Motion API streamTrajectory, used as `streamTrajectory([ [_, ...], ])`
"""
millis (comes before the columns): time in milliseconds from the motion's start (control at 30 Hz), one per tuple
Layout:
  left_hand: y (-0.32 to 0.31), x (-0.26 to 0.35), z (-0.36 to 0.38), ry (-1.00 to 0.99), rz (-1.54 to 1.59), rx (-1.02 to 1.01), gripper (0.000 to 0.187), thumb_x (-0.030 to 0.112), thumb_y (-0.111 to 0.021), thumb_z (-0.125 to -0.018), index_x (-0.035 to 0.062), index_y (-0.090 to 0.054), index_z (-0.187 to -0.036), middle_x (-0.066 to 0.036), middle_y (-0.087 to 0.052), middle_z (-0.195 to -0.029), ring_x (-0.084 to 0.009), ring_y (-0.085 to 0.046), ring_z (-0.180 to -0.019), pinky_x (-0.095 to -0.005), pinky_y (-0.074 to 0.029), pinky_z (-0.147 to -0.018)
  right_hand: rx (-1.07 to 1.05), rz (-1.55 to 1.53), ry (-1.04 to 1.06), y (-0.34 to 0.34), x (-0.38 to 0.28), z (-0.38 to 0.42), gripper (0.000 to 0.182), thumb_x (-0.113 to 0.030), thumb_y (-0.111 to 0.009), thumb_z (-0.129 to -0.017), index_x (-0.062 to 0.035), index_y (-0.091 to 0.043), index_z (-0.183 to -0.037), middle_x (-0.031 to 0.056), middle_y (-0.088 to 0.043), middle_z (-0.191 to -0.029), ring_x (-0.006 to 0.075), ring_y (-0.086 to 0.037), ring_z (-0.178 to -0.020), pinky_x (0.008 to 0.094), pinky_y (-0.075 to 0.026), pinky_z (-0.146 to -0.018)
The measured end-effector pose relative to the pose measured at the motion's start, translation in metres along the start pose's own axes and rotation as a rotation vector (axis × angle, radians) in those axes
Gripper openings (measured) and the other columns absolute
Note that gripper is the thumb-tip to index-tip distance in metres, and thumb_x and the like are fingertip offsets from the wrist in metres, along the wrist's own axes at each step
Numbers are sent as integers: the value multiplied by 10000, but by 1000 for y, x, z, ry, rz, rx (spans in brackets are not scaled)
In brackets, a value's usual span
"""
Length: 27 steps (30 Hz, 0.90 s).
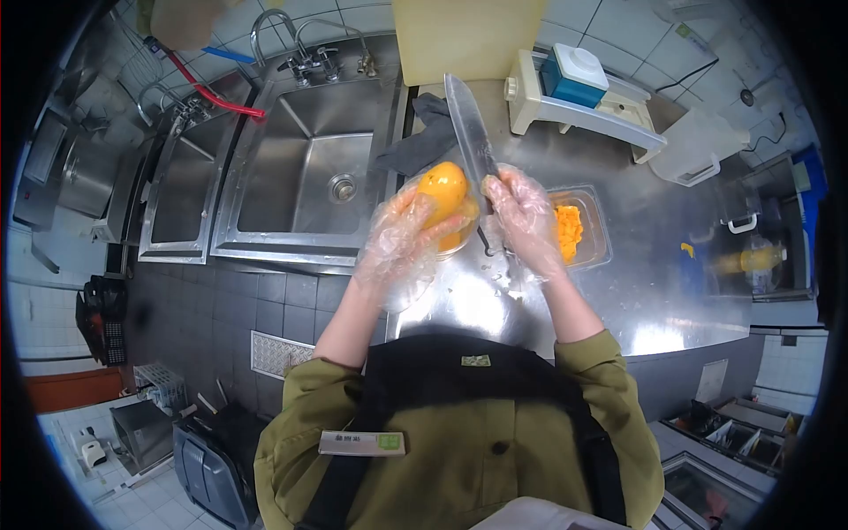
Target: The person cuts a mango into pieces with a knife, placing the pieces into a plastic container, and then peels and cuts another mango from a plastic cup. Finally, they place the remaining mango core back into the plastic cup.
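A peeled-looking yellow mango [443,187] sits in my left hand [402,231], fingers wrapped round it, inside a clear plastic glove. My right hand [521,212], gloved the same way, grips a large kitchen knife [471,124] by its handle, the blade pointing up and away beside the mango. Under the left hand, partly hidden, is a round container [450,249] with something orange in it. Right of my right hand stands a clear plastic tub [601,243] holding cut orange pieces [568,231].
Stainless sinks [305,159] with taps lie to the left, beside a dark cloth [420,137]. At the back, a cream cutting board [468,40] leans on the wall, next to a slicer-like cream stand [574,110] bearing a teal box [574,75]. An orange scrap [687,250] lies on the steel counter [654,291].
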<state>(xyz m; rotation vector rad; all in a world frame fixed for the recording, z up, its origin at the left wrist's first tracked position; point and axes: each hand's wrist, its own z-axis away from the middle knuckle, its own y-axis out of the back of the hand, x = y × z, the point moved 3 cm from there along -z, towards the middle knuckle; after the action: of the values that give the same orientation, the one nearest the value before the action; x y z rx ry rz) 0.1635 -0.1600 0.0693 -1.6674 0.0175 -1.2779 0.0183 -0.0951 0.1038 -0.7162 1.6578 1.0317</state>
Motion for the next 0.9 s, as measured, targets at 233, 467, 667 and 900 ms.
streamTrajectory([
  [233,-15,8,-1,-81,-111,32,503,173,-597,-809,-17,-383,-1223,-133,-469,-1172,-269,-520,-1063,-380,-497,-853,111,144,221,19,-9,22,159,-105,-539,-847,-23,-589,-974,26,-561,-723,92,-507,-667,232,-417,-637],
  [467,-25,13,8,-208,-285,31,480,61,-655,-738,10,-481,-1182,-103,-476,-1183,-229,-578,-947,-276,-523,-683,132,210,350,24,-29,35,191,-16,-540,-833,-7,-560,-1023,80,-562,-804,170,-532,-739,279,-426,-665],
  [667,-33,15,17,17,-419,35,438,15,-672,-679,-29,-535,-1093,-108,-540,-1075,-221,-595,-892,-279,-524,-651,182,240,541,18,-36,43,240,37,-534,-822,14,-555,-1059,97,-587,-788,196,-566,-675,266,-447,-600],
  [900,-7,29,3,-250,-417,156,430,101,-707,-705,-33,-530,-1074,-89,-575,-983,-157,-572,-883,-280,-487,-761,99,515,596,13,-29,44,271,57,-554,-780,70,-536,-1050,173,-580,-734,286,-580,-636,326,-465,-562],
])
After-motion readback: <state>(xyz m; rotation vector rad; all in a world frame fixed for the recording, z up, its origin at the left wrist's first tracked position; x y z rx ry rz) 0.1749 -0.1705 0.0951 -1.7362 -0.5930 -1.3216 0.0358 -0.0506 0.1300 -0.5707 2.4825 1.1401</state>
